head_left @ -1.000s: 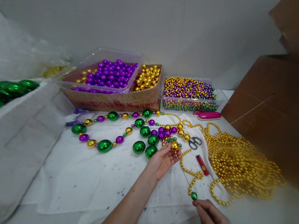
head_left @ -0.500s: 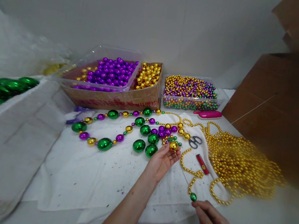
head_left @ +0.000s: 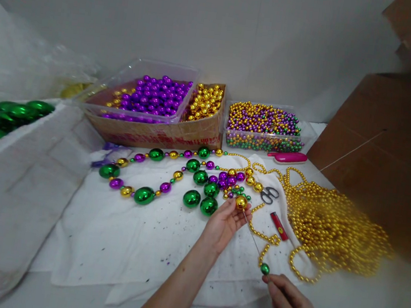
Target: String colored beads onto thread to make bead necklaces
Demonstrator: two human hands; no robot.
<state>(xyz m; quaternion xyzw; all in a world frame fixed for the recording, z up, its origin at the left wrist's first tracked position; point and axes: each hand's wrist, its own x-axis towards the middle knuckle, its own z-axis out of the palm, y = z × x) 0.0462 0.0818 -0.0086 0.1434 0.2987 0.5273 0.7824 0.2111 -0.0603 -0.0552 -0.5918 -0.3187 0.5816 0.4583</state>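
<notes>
My left hand (head_left: 225, 224) is palm up, its thumb and fingers closed round a shiny gold bead (head_left: 241, 203). A thin, taut string (head_left: 254, 238) runs from that bead down toward a small green bead (head_left: 265, 269). My right hand (head_left: 290, 302) pinches just below the green bead; its fingertips hide the exact grip. Beside the green bead lies a short gold bead strand (head_left: 263, 253). Just beyond my left hand are loose purple beads (head_left: 231, 180), small mixed beads (head_left: 236, 193) and large green beads (head_left: 209, 206).
A multicoloured bead necklace (head_left: 144, 195) lies on the white cloth (head_left: 105, 241). Scissors (head_left: 270, 195), a red lighter (head_left: 279, 226) and a heap of gold strands (head_left: 335, 225) are rightward. Behind stand a cardboard box (head_left: 155, 135) and a clear bead bin (head_left: 265, 140); a pink tool (head_left: 290, 158) lies nearby.
Both hands keep their grips. The left hand and gold bead sit very slightly further right, the right hand and green bead slightly further left; the camera view has shifted a little.
</notes>
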